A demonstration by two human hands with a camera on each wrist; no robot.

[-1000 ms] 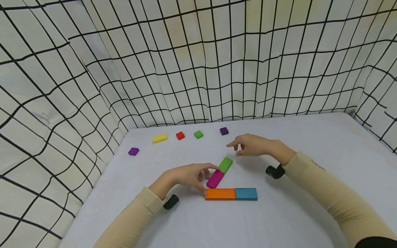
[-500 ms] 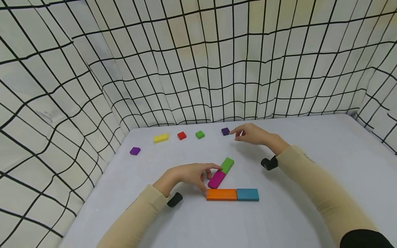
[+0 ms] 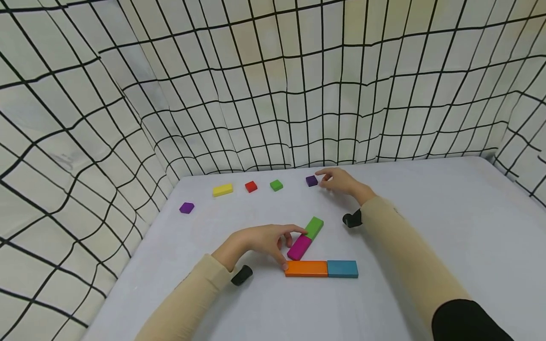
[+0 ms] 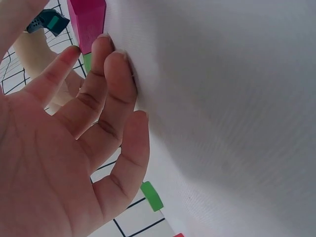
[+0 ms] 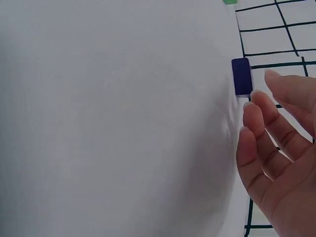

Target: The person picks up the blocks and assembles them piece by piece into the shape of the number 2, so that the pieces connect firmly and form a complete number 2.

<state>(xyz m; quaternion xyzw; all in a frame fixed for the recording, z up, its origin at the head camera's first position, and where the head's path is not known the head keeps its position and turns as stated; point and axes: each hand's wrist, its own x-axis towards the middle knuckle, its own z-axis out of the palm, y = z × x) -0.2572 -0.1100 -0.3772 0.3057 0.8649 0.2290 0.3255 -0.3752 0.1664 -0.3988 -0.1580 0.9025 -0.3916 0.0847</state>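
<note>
Spanning two pairs of flat, smooth blocks on a white-covered tabletop (image 3: 311, 308), a person's left hand (image 3: 262, 240) rests its thumb at the left end of an orange rectangular block (image 3: 306, 269) and an index fingertip where a magenta rectangular block (image 3: 299, 247) meets a bright green rectangular block (image 3: 314, 228). The left grip is loose, its fingers spread and gently bent. The orange block, long and evenly coloured with crisp edges, lies end to end with a shorter teal-blue rectangular block (image 3: 343, 269), their long sides in one straight line. Behind them, the magenta and bright green blocks touch end to end on a slant, the magenta's lower end just beside the orange block's far edge; whether those two touch is unclear. At the back of the tabletop, the right hand (image 3: 341, 181) holds its relaxed fingers beside a small dark purple block (image 3: 312, 181), its grip slack and empty; any fingertip contact cannot be told. Seen from the right wrist, that block shows a deep blue-violet face with softened corners. To its left lie a small green block (image 3: 276, 185), a small red block (image 3: 251, 186), a yellow rectangular block (image 3: 222, 190) and, nearer the left edge, a small violet block (image 3: 186, 208).
</note>
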